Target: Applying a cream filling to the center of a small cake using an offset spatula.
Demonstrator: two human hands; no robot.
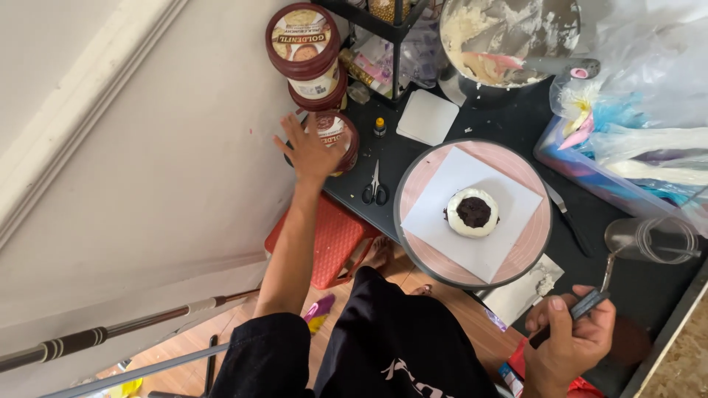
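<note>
The left hand (310,151) is reaching open-fingered over a tub (338,138), while the right hand (571,335) is gripping a spatula (590,301).

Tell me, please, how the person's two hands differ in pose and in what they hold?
The left hand is stretched far out with fingers spread over a brown-lidded tub, gripping nothing; the right hand stays near the body, fingers curled around a dark-handled spatula. The left reaches the table's far corner, the right its near edge. Both are bare.
</note>
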